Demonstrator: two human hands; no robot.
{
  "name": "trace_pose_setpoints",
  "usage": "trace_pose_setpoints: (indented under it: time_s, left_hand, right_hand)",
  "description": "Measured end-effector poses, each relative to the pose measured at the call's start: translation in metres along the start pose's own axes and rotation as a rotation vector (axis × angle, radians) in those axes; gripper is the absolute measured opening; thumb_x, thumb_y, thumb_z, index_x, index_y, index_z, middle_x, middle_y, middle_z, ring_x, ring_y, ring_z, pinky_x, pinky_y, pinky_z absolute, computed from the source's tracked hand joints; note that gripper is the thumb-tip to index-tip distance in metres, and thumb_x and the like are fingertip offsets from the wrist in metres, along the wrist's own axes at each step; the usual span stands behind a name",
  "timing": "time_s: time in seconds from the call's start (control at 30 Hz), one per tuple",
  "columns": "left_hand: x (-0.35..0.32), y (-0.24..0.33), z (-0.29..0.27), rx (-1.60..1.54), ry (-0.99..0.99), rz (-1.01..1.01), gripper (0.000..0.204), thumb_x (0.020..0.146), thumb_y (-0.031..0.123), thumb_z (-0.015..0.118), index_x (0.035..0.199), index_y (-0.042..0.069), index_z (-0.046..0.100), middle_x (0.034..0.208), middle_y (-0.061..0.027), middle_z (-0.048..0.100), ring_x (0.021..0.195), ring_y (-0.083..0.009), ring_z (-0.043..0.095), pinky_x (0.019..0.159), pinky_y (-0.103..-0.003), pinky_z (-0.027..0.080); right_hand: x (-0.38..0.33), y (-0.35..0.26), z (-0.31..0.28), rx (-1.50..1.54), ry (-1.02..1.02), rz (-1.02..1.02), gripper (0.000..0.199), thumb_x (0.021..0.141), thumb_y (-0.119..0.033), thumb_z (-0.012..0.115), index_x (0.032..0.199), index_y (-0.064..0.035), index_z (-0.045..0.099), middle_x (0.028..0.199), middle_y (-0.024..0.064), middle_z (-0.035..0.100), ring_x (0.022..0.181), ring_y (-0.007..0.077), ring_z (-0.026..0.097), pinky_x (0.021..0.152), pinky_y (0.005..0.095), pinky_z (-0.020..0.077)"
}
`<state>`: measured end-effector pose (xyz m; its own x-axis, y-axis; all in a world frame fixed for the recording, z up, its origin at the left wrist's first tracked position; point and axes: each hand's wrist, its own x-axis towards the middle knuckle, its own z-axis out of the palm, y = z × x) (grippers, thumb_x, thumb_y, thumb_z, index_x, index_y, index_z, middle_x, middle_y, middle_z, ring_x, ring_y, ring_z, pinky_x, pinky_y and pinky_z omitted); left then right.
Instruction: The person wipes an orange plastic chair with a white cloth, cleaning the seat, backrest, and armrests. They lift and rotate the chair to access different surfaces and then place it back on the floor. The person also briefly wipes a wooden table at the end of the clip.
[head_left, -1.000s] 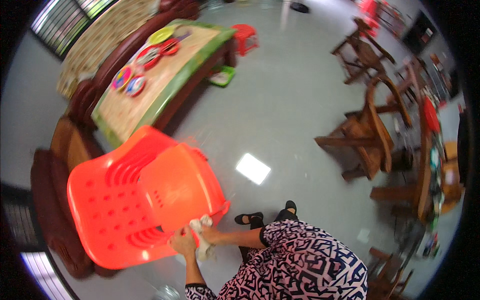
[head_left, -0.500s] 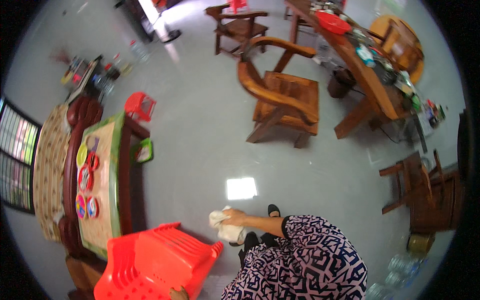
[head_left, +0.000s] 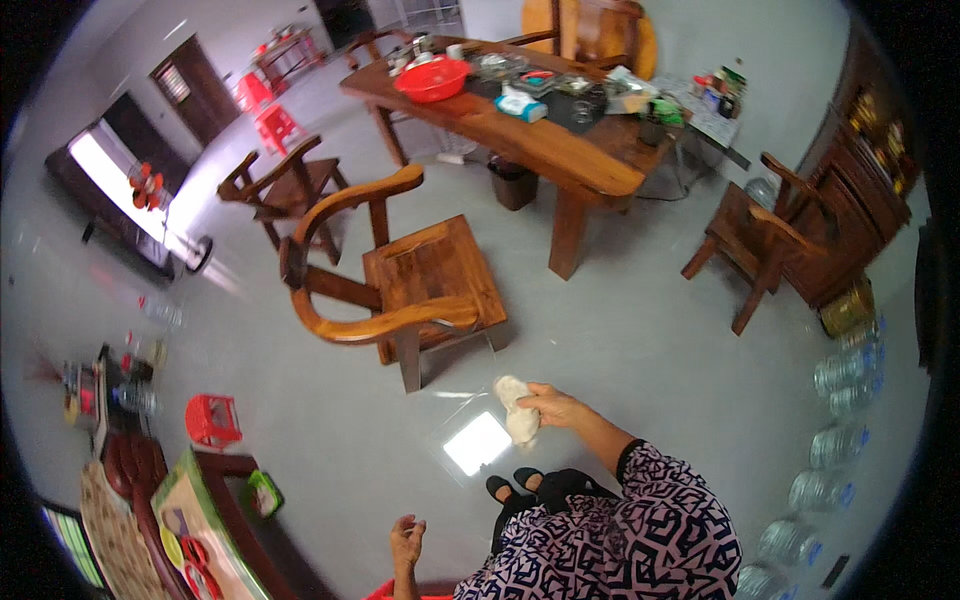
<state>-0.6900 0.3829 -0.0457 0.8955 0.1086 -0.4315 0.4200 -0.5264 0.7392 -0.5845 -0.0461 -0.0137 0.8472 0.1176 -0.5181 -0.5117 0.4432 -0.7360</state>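
My right hand (head_left: 552, 405) is stretched forward and grips a crumpled white cloth (head_left: 517, 410) that hangs over the grey floor. My left hand (head_left: 406, 542) hangs low at my side with its fingers loosely apart and nothing in it, just above the rim of an orange plastic chair (head_left: 400, 592) at the bottom edge. A wide wooden armchair (head_left: 400, 280) stands a little ahead of the cloth.
A long wooden table (head_left: 540, 130) with a red bowl (head_left: 432, 78) and clutter stands beyond the armchair. More wooden chairs (head_left: 775, 240) sit to the right, large water bottles (head_left: 835, 420) along the right wall. A small red stool (head_left: 212, 420) and low green-edged table (head_left: 200, 520) are at left.
The view has swung away from the orange chair toward the wooden furniture. My right hand has carried the cloth off the chair and forward; my left hand has come into view.
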Motion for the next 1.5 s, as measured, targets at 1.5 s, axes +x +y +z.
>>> trace_pose_setpoints:
  time_s: [1.5]
  left_hand:
    - [0.286,0.57,0.536,-0.082,-0.444,0.413,0.02,0.089,0.013,0.065,0.103,-0.001,0.062,0.088,-0.0015,0.063,0.079,-0.009,0.057,0.073,-0.025,0.049]
  right_hand:
    - [0.223,-0.35,-0.384,-1.401,0.791,-0.715,0.046,0.073,-0.019,0.07,0.118,-0.0199,0.059,0.129,0.0169,0.043,0.119,0.0329,0.038,0.089,0.0467,0.0303]
